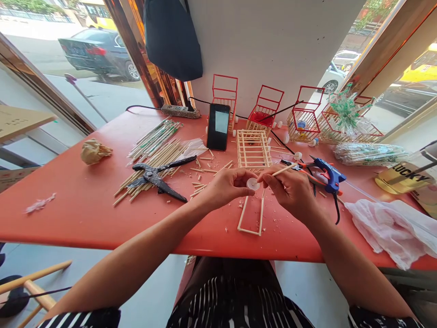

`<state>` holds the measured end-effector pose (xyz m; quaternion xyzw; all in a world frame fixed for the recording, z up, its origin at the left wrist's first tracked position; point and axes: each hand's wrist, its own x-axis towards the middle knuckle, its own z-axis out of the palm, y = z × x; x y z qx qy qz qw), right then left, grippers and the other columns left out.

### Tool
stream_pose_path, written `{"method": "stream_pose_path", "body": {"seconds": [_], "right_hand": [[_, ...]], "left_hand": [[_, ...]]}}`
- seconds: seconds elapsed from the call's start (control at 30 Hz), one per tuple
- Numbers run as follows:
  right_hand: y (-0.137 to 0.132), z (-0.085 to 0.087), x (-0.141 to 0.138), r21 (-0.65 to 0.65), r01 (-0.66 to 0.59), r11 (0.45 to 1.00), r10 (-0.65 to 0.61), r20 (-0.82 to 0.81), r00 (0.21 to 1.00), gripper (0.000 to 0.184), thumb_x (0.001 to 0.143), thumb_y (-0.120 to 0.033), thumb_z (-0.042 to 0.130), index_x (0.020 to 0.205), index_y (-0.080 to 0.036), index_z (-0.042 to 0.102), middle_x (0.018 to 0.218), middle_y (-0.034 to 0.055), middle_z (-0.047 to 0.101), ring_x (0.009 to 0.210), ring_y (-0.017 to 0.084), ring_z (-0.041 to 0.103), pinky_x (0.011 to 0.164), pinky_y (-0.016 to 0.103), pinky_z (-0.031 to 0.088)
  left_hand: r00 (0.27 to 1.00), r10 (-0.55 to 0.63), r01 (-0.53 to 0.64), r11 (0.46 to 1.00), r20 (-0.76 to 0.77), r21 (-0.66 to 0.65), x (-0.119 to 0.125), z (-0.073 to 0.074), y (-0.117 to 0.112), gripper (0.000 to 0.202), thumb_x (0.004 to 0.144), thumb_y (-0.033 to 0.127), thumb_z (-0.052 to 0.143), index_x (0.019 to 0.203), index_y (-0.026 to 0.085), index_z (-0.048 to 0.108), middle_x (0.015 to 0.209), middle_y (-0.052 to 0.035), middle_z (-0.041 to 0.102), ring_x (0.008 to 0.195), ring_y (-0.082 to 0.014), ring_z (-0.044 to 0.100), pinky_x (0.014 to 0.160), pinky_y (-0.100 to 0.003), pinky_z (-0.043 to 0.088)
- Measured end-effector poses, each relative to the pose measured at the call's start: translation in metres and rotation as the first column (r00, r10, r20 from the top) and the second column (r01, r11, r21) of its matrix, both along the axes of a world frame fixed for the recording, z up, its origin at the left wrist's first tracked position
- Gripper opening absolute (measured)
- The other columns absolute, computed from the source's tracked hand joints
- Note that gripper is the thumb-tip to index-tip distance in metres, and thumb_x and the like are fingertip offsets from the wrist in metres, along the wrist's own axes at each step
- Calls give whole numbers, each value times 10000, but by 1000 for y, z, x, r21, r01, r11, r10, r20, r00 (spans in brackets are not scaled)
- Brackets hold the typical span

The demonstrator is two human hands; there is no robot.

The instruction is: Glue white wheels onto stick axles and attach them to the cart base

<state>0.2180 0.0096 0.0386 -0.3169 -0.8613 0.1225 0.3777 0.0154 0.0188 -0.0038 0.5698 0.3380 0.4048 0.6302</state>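
Observation:
My left hand [232, 186] pinches a small round white bottle cap [253, 184] between thumb and fingers. Close beside it, my right hand [290, 187] grips a thin wooden stick [286, 168], one end pointing toward the cap; whether the two touch I cannot tell. Below both hands a rectangular stick frame [249, 233] lies flat, its far part hidden behind them. Just beyond the hands stands a small crate built of wooden sticks [253, 148]. Right of my right hand rests a blue hot glue gun [328, 174].
Black-handled cutters [155, 178] lie over a pile of wooden sticks [170, 152] at left. A phone [218, 126] stands upright behind. Several red-handled stick carts [303, 120] line the wall. A white cloth [385, 225], crumpled brown paper [95, 151] and a power strip [180, 111] are on the red table [78, 200].

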Motion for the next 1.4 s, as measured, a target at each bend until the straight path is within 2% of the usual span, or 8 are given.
{"method": "stream_pose_path", "body": {"seconds": [0.43, 0.77, 0.9, 1.1, 1.27, 1.4], "right_hand": [[-2, 3, -1, -8, -40, 999, 41, 62, 997, 310, 1073, -298, 444, 882, -215, 672, 801, 39, 674, 764, 172, 638, 718, 293, 461], [-2, 4, 0, -25, -41, 999, 43, 100, 994, 326, 1077, -321, 444, 856, -200, 652, 855, 49, 701, 747, 161, 621, 713, 284, 445], [-2, 7, 1, -61, -27, 998, 32, 87, 996, 335, 1077, -341, 442, 851, -209, 651, 825, 39, 694, 725, 158, 614, 696, 286, 444], [-2, 11, 4, -73, -20, 997, 25, 70, 997, 340, 1072, -338, 455, 818, -211, 641, 826, 31, 702, 715, 152, 621, 690, 282, 439], [-3, 9, 3, -84, -39, 996, 49, 125, 991, 342, 1071, -349, 458, 851, -204, 675, 866, 49, 715, 754, 168, 630, 713, 291, 438], [-2, 6, 4, -114, -76, 991, 92, 145, 985, 312, 1067, -331, 469, 883, -203, 686, 880, 43, 713, 791, 169, 641, 739, 284, 442]], "left_hand": [[999, -42, 43, 998, 26, -42, 1, -2, 0, 396, 610, 135, 857, 982, 127, 724, 881, -16, 731, 805, -136, 673, 801, -275, 518], [996, -82, 84, 995, 38, -56, 2, -4, -1, 371, 624, 125, 855, 968, 119, 719, 798, 15, 688, 726, -100, 631, 732, -237, 509], [994, -113, 113, 993, -6, 16, 0, -2, -2, 356, 697, 181, 833, 1030, 126, 719, 847, -4, 700, 750, -104, 634, 711, -224, 501], [954, -28, 110, 959, -299, 260, -2, 8, -8, 493, 748, 288, 828, 1213, 200, 691, 1043, -33, 717, 781, -129, 640, 694, -242, 511], [924, 31, 120, 924, -382, 364, -4, 10, -10, 327, 802, 311, 791, 1098, 195, 716, 991, -22, 708, 849, -155, 620, 718, -255, 494], [890, 44, 182, 878, -454, 442, -8, 15, -13, 321, 764, 317, 838, 1030, 193, 707, 1010, -21, 688, 938, -181, 605, 778, -276, 467]]}}
